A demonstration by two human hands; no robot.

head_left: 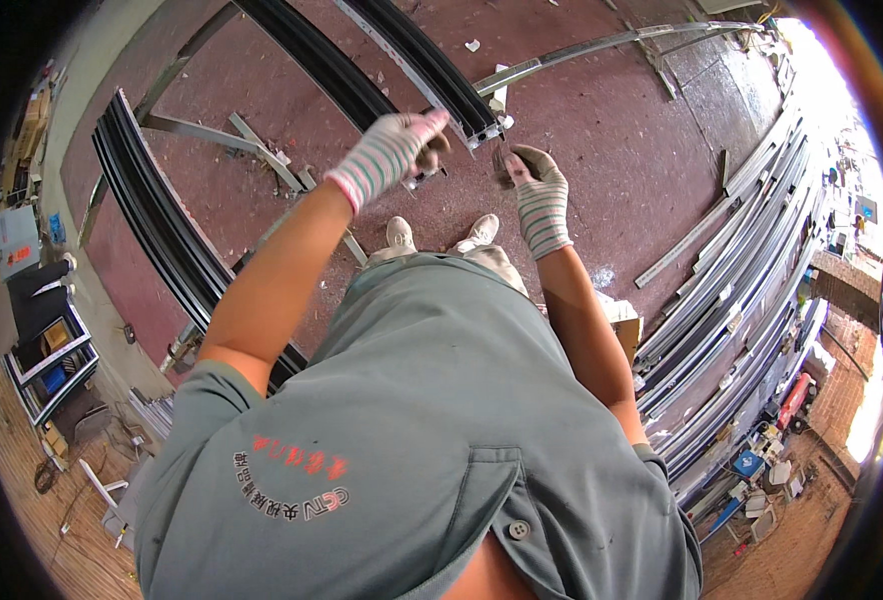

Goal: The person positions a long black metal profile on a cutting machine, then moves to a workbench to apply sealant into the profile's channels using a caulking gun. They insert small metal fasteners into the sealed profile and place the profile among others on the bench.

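Left hand [394,150], in a striped knit glove, is closed around the cut end of a long black metal profile [432,75]; fingers curl over the profile's top edge. Right hand [534,185], same kind of glove, is closed on a small dark object [505,163] held just beside that profile end; too small to tell what it is.

Largest to smallest:
- Dark red floor [602,130], dusty, with scattered white chips.
- Stack of long grey and silver profiles [732,330] along the right, lying parallel and bent by the lens.
- Curved bundle of black profiles [152,220] on the left, well apart from both hands.
- Second black profile [312,60], parallel to the held one and just left of it.
- Thin metal offcuts [252,140] on the floor near the left forearm.
- White shoes [442,235] below the hands.

Progress, as judged: work is at the profile's end. The small object is near the end but not seated in or on it, so the fitting or trimming step looks started, not finished. No completed joint is visible.

Pose: both forearms extend forward and down from the body; left arm reaches further, wrist bent inward; right wrist is straight, hand angled toward the profile end.
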